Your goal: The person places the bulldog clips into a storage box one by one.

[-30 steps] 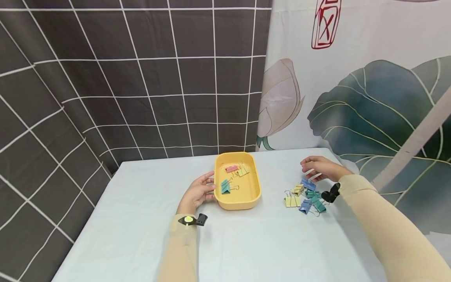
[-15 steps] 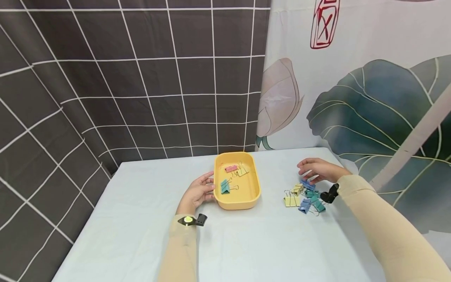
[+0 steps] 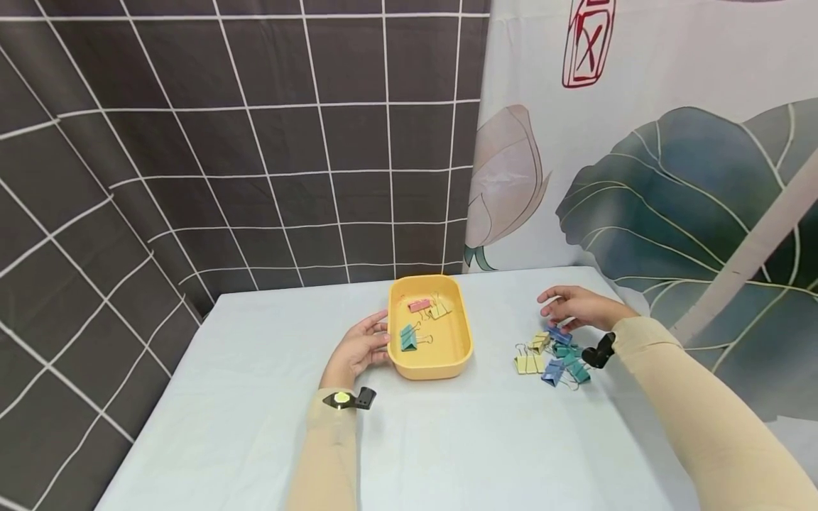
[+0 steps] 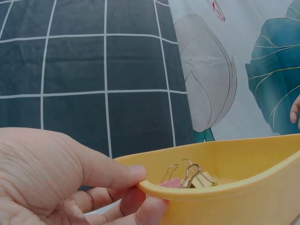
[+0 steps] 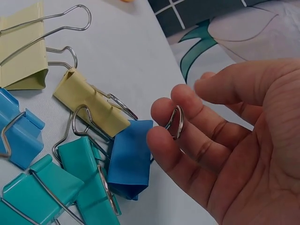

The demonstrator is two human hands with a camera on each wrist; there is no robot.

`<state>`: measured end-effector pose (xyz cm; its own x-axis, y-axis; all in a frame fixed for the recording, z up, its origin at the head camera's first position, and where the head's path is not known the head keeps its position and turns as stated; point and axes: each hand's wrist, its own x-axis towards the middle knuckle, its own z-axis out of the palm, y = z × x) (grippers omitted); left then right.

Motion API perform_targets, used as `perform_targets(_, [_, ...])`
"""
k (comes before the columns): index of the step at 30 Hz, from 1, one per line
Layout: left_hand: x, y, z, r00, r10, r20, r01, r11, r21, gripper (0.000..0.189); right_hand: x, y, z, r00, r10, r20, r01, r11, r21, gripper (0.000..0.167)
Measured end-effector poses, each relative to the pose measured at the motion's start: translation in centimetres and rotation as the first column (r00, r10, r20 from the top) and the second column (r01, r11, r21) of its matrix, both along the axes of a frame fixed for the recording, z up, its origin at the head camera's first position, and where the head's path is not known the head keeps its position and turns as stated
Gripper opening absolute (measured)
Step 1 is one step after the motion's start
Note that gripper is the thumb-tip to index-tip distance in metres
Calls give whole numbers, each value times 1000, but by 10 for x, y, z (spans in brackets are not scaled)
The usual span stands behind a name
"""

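Observation:
My left hand [image 3: 359,349] holds the left side of a yellow plastic tray [image 3: 441,372]. In the left wrist view the thumb lies at the tray's rim [image 4: 220,189] with fingers below it, outside the wall. Inside the tray lie a pink binder clip [image 3: 420,305], a yellow binder clip [image 3: 439,311] and a teal binder clip [image 3: 409,339]. My right hand [image 3: 584,307] hovers at the back of a clip pile, its fingers loosely bent. A blue binder clip [image 5: 130,159] lies beside its fingertips, and a wire handle [image 5: 179,123] shows against the fingers. The thumb stands apart from it.
The pile on the white-covered table [image 3: 255,426] also has a pale yellow binder clip [image 3: 530,365], a second blue binder clip [image 3: 553,372] and teal binder clips [image 3: 579,373]. A dark grid curtain [image 3: 287,142] and a floral curtain [image 3: 677,184] stand behind the table.
My right hand has shifted slightly left over the back of the pile, then nearly stopped. The left hand, the tray and the clips inside it look the same.

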<state>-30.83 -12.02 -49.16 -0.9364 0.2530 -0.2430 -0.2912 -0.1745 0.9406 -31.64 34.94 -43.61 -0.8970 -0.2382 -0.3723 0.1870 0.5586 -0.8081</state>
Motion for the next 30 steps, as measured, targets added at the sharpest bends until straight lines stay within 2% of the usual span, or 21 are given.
perform_targets(11, [-1,1,-4,1000,7,14,-7,1000,8,65,-1,2,0,1000,7,-11,-7,1000,14,62])
perform_targets(20, [-1,0,-2,1000,9,5,-9,1000,7,63,-9,6,10,999,-1,-39,1,1000,17,60])
perform_targets(30, [-1,0,-2,1000,10,14,-10,1000,6,64,-9,11,23,999,-15,-38,17,998,62,59])
